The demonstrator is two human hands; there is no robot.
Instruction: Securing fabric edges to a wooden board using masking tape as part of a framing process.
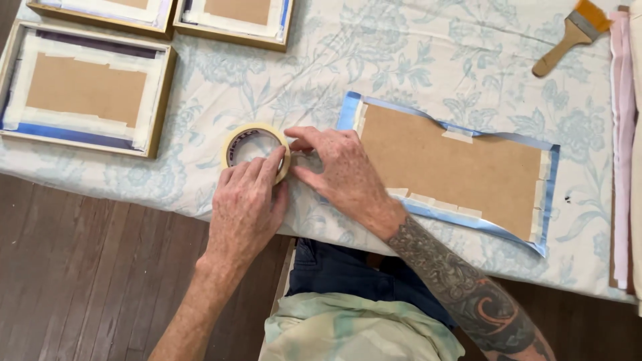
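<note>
My left hand (pixel 244 204) grips a roll of cream masking tape (pixel 249 144) lying flat on the flowered tablecloth (pixel 401 53). My right hand (pixel 341 177) sits just right of the roll, its fingertips pinching the tape's loose end at the roll's edge. To the right of both hands lies a brown backing board (pixel 448 160) with blue fabric folded over its edges and fixed with short strips of tape.
A gold frame (pixel 83 87) with a taped brown back lies at the left; two more frames (pixel 231 20) lie along the top edge. A wooden paintbrush (pixel 568 33) rests at the top right beside folded pink cloth (pixel 623 134). Dark wood floor (pixel 87 281) shows below.
</note>
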